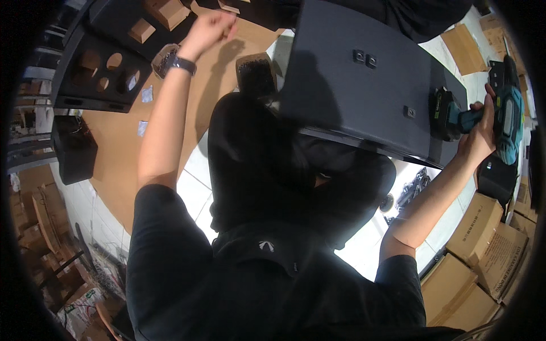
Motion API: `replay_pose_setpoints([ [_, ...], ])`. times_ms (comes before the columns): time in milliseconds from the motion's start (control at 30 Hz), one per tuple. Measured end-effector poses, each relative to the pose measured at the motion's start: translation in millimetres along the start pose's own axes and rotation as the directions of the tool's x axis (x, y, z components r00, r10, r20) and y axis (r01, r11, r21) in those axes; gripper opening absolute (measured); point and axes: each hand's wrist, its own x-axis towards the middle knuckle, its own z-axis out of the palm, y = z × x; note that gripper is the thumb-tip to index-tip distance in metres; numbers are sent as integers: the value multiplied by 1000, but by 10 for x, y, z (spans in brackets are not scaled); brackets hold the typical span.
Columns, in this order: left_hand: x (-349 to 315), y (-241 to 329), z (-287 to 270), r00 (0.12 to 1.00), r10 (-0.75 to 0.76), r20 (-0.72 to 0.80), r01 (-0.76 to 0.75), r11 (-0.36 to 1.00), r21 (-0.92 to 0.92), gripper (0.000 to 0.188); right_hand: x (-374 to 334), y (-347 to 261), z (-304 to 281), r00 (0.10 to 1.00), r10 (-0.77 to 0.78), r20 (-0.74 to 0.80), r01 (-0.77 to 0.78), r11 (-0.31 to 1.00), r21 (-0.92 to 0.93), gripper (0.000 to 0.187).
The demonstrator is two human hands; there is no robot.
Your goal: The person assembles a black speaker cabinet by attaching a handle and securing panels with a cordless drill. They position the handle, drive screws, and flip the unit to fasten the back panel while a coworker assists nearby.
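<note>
My left hand (211,33) is raised over the brown cardboard sheet at the upper left, fingers curled in and slightly blurred; whatever they may hold is hidden. Just below it, by my wrist, sits a small container of dark small parts (163,58). At the far right my right hand (480,133) grips the handle of a teal and black cordless drill (508,128), beyond the right end of a large black cabinet (347,91). The cabinet lies across my lap, its textured face up, with small metal fittings (365,58) on it and another fitting (410,111) nearer the drill.
An open box of black screws (256,74) stands beside the cabinet's left edge. Black panels with round holes (102,74) and a black box (74,149) are at the left. Cardboard boxes (475,227) crowd the right. Small packets (143,128) lie on the cardboard sheet (114,187).
</note>
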Motion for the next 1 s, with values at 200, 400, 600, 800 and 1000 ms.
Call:
replay_pose_setpoints([
  [200, -206, -2091, 740, 776, -613, 149, 613, 788, 51, 47, 99, 52, -53, 991, 129, 35, -130, 991, 17, 33],
  [400, -73, -2868, 1395, 905, -422, -54, 409, 827, 385, 53, 190, 135, -242, 969, 237, 72, -242, 968, 62, 37],
  [600, -391, -2969, 1213, 913, -371, -172, 401, 895, 196, 34, 272, 224, -423, 951, 290, 104, -294, 955, 28, 39],
  [800, -807, -2971, 610, 821, -466, -330, 567, 734, 373, 37, 382, 319, -523, 944, 291, 156, -288, 957, -41, 41],
  [1000, -1035, -2862, 300, 793, -532, -298, 609, 711, 352, 36, 368, 371, -527, 952, 262, 157, -269, 963, 27, 41],
])
